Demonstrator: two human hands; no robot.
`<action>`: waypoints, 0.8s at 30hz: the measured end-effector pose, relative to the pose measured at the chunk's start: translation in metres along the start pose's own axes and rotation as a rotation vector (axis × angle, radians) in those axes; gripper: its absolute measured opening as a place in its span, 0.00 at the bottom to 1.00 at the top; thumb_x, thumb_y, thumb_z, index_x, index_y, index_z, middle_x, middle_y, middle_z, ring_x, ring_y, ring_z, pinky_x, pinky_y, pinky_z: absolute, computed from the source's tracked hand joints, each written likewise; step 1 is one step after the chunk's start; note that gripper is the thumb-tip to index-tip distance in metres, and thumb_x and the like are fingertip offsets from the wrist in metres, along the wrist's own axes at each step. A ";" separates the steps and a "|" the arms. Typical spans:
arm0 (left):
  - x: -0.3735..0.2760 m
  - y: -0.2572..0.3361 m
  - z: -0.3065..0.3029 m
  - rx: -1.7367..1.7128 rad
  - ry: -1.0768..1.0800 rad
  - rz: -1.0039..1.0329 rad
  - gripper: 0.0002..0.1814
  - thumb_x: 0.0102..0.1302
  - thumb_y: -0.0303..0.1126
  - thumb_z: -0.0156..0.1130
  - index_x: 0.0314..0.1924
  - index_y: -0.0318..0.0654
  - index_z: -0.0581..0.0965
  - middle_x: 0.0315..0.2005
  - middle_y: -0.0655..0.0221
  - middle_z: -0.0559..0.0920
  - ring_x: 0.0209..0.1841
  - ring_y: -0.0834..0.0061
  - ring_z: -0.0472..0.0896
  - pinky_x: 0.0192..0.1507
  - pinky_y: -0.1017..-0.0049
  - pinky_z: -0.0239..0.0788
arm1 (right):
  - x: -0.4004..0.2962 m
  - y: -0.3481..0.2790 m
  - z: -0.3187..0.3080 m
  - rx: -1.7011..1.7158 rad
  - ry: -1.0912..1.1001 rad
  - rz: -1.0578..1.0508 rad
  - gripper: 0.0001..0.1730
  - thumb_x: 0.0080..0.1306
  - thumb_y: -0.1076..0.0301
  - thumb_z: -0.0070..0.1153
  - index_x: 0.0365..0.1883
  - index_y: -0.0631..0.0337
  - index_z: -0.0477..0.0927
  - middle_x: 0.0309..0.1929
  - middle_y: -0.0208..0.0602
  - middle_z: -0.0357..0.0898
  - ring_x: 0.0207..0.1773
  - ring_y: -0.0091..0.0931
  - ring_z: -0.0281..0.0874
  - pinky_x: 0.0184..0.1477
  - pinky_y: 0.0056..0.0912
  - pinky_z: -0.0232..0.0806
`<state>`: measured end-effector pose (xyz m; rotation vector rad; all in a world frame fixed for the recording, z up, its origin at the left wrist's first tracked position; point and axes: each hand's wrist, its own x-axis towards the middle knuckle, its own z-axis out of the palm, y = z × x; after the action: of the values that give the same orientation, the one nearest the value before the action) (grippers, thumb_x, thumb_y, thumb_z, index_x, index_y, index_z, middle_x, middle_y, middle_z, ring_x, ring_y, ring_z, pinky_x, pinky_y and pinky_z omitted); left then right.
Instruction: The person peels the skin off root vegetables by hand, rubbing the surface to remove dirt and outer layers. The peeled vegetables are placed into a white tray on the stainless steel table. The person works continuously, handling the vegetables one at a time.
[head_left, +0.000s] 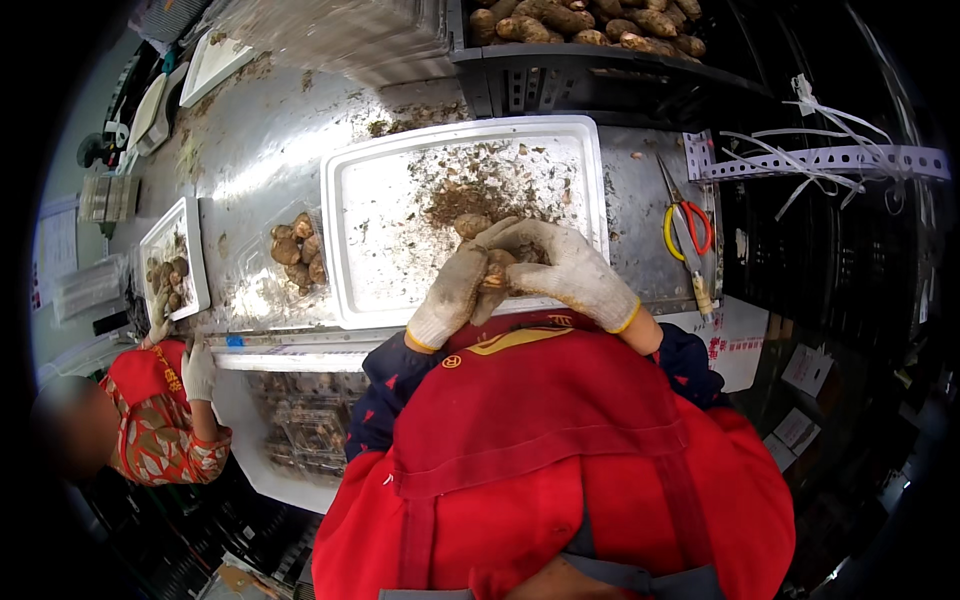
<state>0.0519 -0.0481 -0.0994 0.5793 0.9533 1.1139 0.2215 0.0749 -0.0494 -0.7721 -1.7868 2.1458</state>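
Note:
My left hand (448, 292), in a white knit work glove, is closed around a brown root vegetable, perhaps taro (496, 271), over the near edge of a white tray (375, 262). My gloved right hand (574, 274) holds the same root from the other side, its fingers meeting the left ones above it. Another small root (472, 225) shows just beyond my fingertips. Loose soil and peelings (465, 202) are scattered over the tray. Left of the tray, several roots (296, 251) sit in a clear plastic container.
Scissors with red and yellow handles (688, 229) and a wooden-handled knife (701, 292) lie right of the tray. A black crate (570, 82) of roots stands behind. At far left, a co-worker's gloved hands (198, 367) are near a smaller tray (196, 255). Packed containers (307, 420) fill a white box below.

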 end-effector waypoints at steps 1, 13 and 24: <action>0.001 0.002 0.004 -0.060 -0.007 0.033 0.38 0.77 0.55 0.41 0.71 0.27 0.61 0.45 0.69 0.75 0.43 0.75 0.75 0.46 0.75 0.69 | 0.001 -0.001 0.000 -0.066 0.009 -0.019 0.17 0.64 0.73 0.57 0.52 0.65 0.82 0.46 0.37 0.85 0.50 0.25 0.82 0.55 0.27 0.73; 0.002 0.011 0.024 -0.111 0.001 0.152 0.43 0.75 0.60 0.39 0.73 0.27 0.58 0.65 0.55 0.72 0.61 0.71 0.75 0.62 0.75 0.67 | -0.005 0.002 -0.010 0.168 -0.027 0.094 0.15 0.67 0.74 0.57 0.52 0.67 0.80 0.44 0.35 0.82 0.45 0.22 0.80 0.48 0.27 0.75; -0.004 0.013 0.008 0.475 -0.007 0.057 0.44 0.70 0.57 0.54 0.72 0.29 0.61 0.50 0.58 0.80 0.38 0.75 0.81 0.45 0.81 0.72 | -0.004 0.001 -0.006 -0.122 -0.048 0.059 0.23 0.61 0.66 0.62 0.52 0.68 0.80 0.45 0.44 0.84 0.48 0.27 0.83 0.53 0.28 0.74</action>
<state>0.0519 -0.0465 -0.0841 0.9996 1.2106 0.9344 0.2281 0.0776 -0.0496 -0.8179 -1.9586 2.1251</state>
